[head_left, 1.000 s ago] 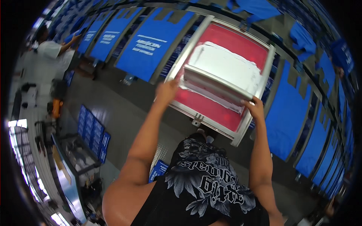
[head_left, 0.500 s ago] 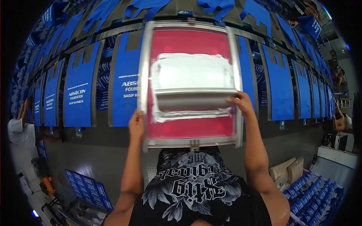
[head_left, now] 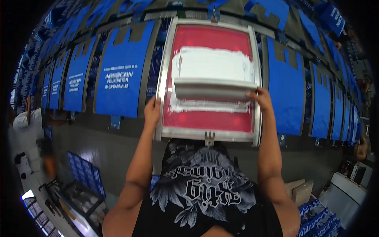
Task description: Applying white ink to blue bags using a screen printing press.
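Observation:
A silver-edged screen-printing frame (head_left: 233,135) with pink mesh lies in front of me, over the row of blue bags. White ink (head_left: 215,63) covers the middle of its mesh. Across the ink rests a wide grey metal squeegee (head_left: 209,91). My left hand (head_left: 152,112) is closed on the frame's left rail. At the right rail, my right hand (head_left: 263,100) is closed too, its thumb and fingertips at the squeegee's right end. Whatever lies beneath the frame is hidden.
Blue bags with white print (head_left: 118,75) lie on boards to the left; plain blue bags (head_left: 286,87) lie to the right. Another row runs along the far side. A person in a white shirt (head_left: 29,122) stands far left. Stacked blue bags (head_left: 316,215) are at lower right.
The frame, with the squeegee on it, has moved right along the row. A printed bag that it partly covered now shows whole on its left. Both hands keep their hold.

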`<state>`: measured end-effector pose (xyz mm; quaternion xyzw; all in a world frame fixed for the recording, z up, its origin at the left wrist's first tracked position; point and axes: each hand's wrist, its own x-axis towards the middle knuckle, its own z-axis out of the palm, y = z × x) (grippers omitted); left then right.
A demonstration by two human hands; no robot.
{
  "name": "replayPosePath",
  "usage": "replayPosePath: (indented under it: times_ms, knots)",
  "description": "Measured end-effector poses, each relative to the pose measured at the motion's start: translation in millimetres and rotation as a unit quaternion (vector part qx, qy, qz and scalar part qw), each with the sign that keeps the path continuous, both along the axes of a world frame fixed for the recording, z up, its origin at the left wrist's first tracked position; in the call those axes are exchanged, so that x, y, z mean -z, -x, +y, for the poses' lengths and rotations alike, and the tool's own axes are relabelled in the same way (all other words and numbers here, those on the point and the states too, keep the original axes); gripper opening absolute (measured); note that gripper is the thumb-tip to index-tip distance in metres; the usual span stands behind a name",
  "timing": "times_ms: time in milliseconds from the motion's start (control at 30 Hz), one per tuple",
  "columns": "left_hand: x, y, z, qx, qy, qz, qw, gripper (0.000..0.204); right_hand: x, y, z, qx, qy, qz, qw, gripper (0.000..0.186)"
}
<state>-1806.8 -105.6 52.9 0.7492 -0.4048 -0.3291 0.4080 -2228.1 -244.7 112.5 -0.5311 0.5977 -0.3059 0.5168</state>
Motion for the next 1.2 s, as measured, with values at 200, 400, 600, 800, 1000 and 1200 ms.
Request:
replayPosePath:
  times_ms: [200, 400, 600, 800, 1000, 1200]
  knots:
    - [19, -6, -10, -0.03, 0.001, 0.056, 0.998, 0.049, 16, -1, -16, -0.038, -0.011, -0.053, 0.998, 0.037]
    - [33, -15, -12, -0.04, -0.006, 0.076, 0.996, 0.048, 26, -6, -7, -0.041, -0.042, -0.047, 0.997, 0.031]
    - [24, -2, -14, -0.013, -0.016, 0.051, 0.998, 0.047, 36, 8, -2, -0.043, -0.012, -0.021, 0.999, 0.033]
    - [-47, 19, -9, 0.144, 0.144, -0.283, 0.937, 0.052, -33, -20, 39, -0.253, 0.082, 0.411, 0.872, 0.035]
    - [-83, 50, -40, 0.445, -0.084, -0.369, 0.811, 0.027, -40, -54, 61, -0.328, 0.156, 0.46, 0.81, 0.026]
    - [-66, 38, -160, 0.303, 0.105, -0.391, 0.863, 0.021, -28, -66, -67, -0.263, 0.278, 0.488, 0.785, 0.027]
